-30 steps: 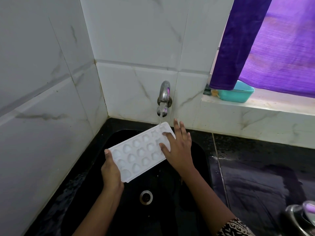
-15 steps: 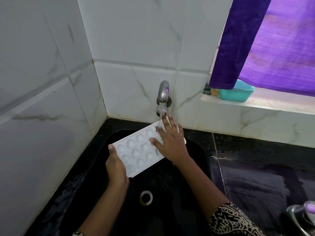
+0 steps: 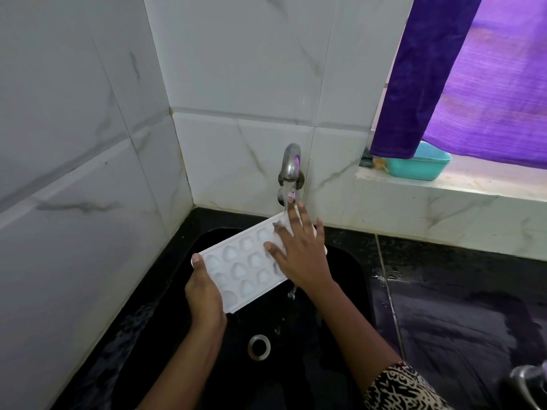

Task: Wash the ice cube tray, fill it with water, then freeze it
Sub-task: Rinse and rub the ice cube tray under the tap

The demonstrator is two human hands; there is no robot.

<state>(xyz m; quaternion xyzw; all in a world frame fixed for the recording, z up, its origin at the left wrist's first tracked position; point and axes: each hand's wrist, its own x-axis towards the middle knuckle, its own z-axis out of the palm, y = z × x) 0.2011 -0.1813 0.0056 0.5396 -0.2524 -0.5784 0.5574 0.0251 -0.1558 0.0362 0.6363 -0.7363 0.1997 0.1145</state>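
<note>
Head view, and the white ice cube tray [image 3: 245, 263] sits tilted over the black sink [image 3: 340, 273], far end under the running tap [image 3: 290, 173]. Left hand [image 3: 205, 294] grips the near short end, thumb up along the edge. Right hand [image 3: 300, 255] lies flat on the moulds, fingers spread and straight, water spilling off the tray's side. Drain ring [image 3: 259, 346] below, a teal tub [image 3: 420, 165] on the sill behind the purple curtain [image 3: 438, 78].

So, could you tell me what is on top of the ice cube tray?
The right hand lies flat, fingers spread, on the far end of the ice cube tray, under the running tap, hiding the cavities beneath. The left hand grips the near end.
</note>
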